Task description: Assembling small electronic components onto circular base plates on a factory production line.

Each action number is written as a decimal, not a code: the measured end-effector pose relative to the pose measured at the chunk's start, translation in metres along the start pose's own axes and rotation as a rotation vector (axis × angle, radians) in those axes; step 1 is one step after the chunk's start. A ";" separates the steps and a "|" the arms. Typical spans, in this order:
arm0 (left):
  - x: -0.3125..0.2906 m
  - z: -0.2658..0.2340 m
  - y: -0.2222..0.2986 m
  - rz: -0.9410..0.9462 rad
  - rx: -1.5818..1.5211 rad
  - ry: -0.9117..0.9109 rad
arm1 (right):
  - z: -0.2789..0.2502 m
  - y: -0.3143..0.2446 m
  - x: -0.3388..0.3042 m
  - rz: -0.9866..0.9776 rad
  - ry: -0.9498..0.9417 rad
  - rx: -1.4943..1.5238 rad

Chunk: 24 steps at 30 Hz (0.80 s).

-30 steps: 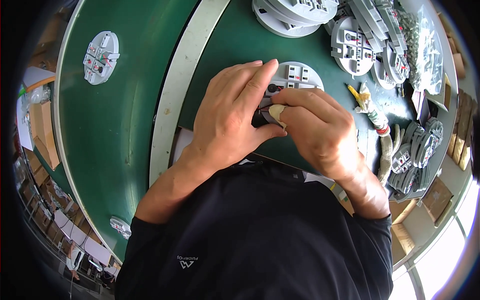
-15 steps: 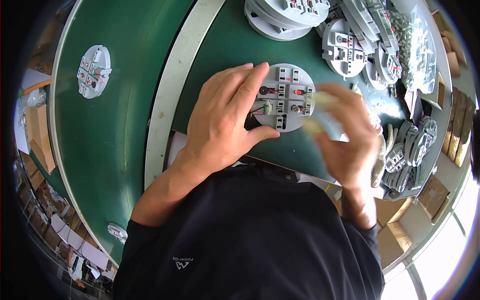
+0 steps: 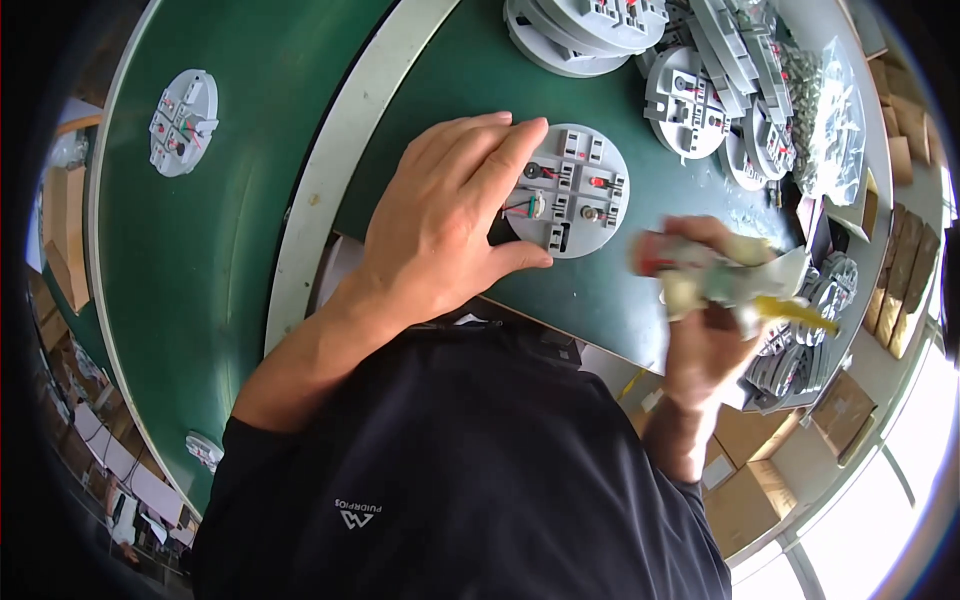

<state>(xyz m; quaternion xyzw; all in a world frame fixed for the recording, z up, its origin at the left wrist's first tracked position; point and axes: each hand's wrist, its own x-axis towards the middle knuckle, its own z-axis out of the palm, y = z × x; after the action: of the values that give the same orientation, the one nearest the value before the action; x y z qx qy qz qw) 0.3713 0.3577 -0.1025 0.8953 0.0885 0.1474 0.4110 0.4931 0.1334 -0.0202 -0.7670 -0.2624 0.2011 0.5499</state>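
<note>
A round grey plastic base [image 3: 590,207] lies flat on the green bench, bearing terminal blocks, small red parts and thin wires. My left hand [image 3: 445,215] grips it from the left, the fingers over its upper left edge and the thumb at its lower left, hiding that side. Off to the right and clear of the base, my right hand [image 3: 705,300] is closed around a hand tool [image 3: 720,275]. Motion smears the tool: it has a reddish end, a pale body and a yellow part sticking out at the right. Pale yellow coverings show on the right fingers.
Stacked round grey bases [image 3: 590,35] stand at the back, with more heaped bases [image 3: 690,105] beside them. A clear bag of small parts [image 3: 835,130] lies at the far right. A green conveyor belt [image 3: 240,220] on the left carries another base [image 3: 184,123], beyond a pale rail [image 3: 325,180].
My right hand has drawn away from the base, to the right and toward me, and now visibly holds the tool. My left hand stays on the base.
</note>
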 end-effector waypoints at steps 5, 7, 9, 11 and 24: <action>0.001 -0.002 -0.009 0.013 0.027 0.013 | 0.067 0.003 0.018 0.066 -0.139 0.283; 0.003 0.001 -0.011 0.019 0.029 0.023 | 0.072 0.005 0.022 0.003 -0.196 0.072; 0.009 0.002 -0.016 0.035 -0.002 0.038 | 0.076 0.005 0.027 -0.126 -0.285 -0.339; 0.010 0.001 -0.017 0.058 -0.015 0.042 | 0.076 0.009 0.029 -0.137 -0.268 -0.296; 0.036 0.024 0.019 0.149 0.065 0.089 | -0.034 0.044 0.012 0.220 0.251 -0.292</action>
<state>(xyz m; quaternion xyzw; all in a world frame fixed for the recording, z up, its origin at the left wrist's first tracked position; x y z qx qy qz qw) 0.4141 0.3380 -0.0958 0.9048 0.0447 0.2143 0.3652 0.5310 0.1047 -0.0520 -0.8817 -0.1327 0.1226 0.4359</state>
